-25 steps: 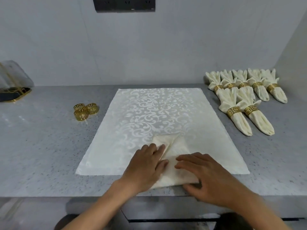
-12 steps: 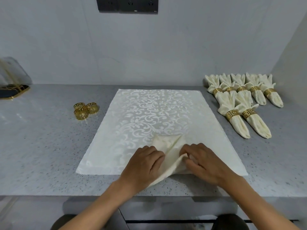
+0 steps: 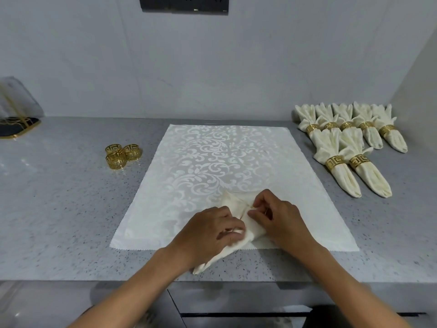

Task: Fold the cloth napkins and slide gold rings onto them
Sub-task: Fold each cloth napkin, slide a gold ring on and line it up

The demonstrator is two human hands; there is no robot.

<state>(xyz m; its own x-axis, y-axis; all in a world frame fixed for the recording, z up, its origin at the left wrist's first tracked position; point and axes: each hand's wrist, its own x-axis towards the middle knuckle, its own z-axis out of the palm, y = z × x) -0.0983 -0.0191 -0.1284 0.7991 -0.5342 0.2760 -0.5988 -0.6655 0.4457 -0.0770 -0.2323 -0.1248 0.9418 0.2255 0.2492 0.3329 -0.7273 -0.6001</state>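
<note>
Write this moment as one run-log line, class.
step: folding | left hand: grips napkin | right hand: pinches its fold | loose gold rings: three, untouched | finished napkins: seven

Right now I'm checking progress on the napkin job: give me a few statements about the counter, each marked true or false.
1. Three loose gold rings sit left of the placemat. True.
2. Both hands grip the napkin being folded. True: left hand, right hand.
3. The finished napkins lie left of the placemat. False: they lie to its right.
4. The napkin being folded already wears a ring. False: none is visible on it.
</note>
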